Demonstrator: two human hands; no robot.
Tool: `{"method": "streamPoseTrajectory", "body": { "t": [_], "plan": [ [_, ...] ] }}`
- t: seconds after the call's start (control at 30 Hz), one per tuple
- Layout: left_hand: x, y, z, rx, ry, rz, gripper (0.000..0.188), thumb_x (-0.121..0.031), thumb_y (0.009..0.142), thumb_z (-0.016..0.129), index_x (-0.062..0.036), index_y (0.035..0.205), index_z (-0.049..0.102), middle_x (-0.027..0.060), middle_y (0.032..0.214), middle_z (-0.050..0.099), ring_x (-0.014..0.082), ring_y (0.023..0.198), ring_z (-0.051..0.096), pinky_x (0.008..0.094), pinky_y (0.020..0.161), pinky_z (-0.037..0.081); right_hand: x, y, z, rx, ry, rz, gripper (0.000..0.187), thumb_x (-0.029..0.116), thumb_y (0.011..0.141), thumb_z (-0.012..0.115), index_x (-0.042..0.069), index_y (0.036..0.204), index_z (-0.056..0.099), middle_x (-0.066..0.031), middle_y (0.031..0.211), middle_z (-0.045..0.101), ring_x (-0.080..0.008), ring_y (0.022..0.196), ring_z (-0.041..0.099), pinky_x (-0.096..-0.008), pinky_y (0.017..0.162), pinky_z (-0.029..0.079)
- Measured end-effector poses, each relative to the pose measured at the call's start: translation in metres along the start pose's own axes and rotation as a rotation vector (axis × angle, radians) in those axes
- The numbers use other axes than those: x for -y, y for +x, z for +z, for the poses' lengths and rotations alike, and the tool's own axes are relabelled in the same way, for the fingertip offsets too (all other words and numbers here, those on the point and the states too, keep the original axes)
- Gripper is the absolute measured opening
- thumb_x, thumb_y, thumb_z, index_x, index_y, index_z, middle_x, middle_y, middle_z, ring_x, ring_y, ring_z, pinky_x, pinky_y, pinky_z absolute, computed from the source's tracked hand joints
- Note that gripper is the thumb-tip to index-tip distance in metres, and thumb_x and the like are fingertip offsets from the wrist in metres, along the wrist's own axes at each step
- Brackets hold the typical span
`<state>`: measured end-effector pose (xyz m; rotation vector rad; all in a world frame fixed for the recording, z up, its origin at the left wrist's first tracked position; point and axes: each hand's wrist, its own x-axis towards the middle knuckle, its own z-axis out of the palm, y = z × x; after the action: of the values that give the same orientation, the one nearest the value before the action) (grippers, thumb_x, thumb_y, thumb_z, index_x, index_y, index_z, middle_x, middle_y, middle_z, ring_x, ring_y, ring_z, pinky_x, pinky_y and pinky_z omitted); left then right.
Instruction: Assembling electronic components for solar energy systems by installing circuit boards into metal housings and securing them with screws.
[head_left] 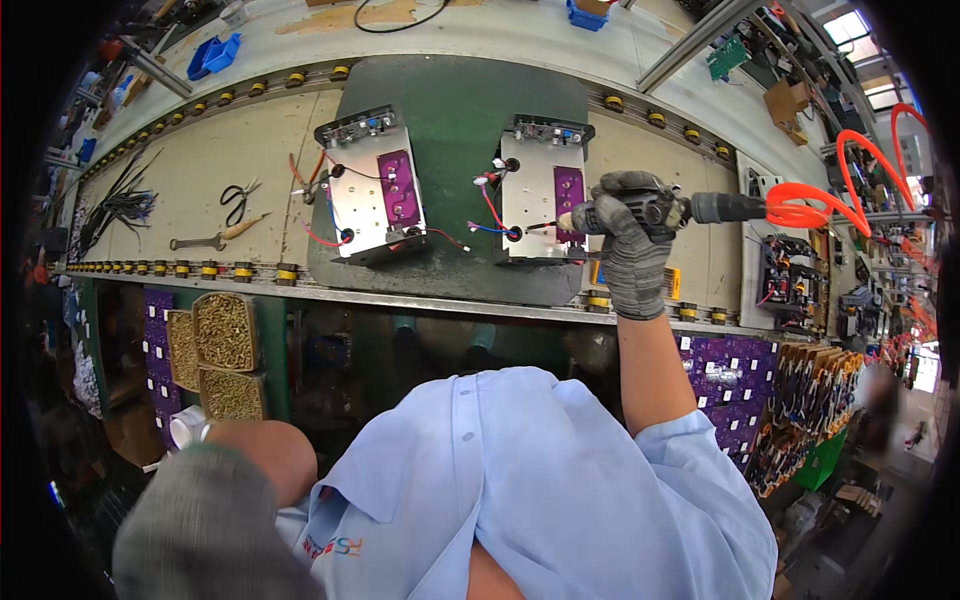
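My right hand [638, 250], in a grey knit glove, is wrapped round a dark air screwdriver [715, 207] with an orange coiled hose [800, 203]. Its thin bit reaches over the lower part of the right silver metal unit [526, 190], beside a purple panel [569, 192]; whether it touches, I cannot tell. A similar silver unit [358, 205] stands to the left, with a purple panel and loose red and blue wires. Both units rest on a dark green board [465, 280]. My left hand [205, 530], also gloved, is smeared by motion at the lower left, its fingers unreadable.
On the bench at left lie scissors [236, 205], a wrench [198, 242], a wooden-handled tool [246, 226] and black cable ties [118, 210]. Below it are boxes of brass-coloured parts [225, 330]. A roller track [243, 271] edges the bench. Bundled wires [800, 400] hang at right.
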<state>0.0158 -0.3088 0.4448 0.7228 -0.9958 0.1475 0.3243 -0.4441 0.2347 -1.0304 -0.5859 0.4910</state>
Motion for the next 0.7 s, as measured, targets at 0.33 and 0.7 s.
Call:
{"method": "streamPoseTrajectory", "body": {
  "t": [0.33,0.7],
  "plan": [
    [0.03,-0.014,-0.021,-0.133,-0.068,-0.021,0.032,-0.027,0.095,0.058,-0.0085,0.068,0.056,0.0069,0.064,0.05,0.0181,0.048,0.049,0.033,0.041,0.041,-0.006,-0.003,0.011,-0.007,-0.108,-0.01,0.026,-0.005,0.085,0.067,0.003,0.109,0.061,-0.0085,0.097,0.066,-0.0171,0.083,0.067,-0.0333,0.073,0.062],
    [0.105,-0.09,-0.108,-0.848,-0.381,-0.008,0.04,-0.03,0.097,0.057,-0.0133,0.061,0.047,-0.0018,0.05,0.036,0.0108,0.038,0.036,0.0289,0.036,0.032,-0.005,-0.01,0.028,0.065,-0.089,0.123,0.033,-0.008,0.084,0.067,0.004,0.114,0.057,-0.0095,0.1,0.064,-0.0187,0.079,0.068,-0.0351,0.072,0.062]
  ]
}}
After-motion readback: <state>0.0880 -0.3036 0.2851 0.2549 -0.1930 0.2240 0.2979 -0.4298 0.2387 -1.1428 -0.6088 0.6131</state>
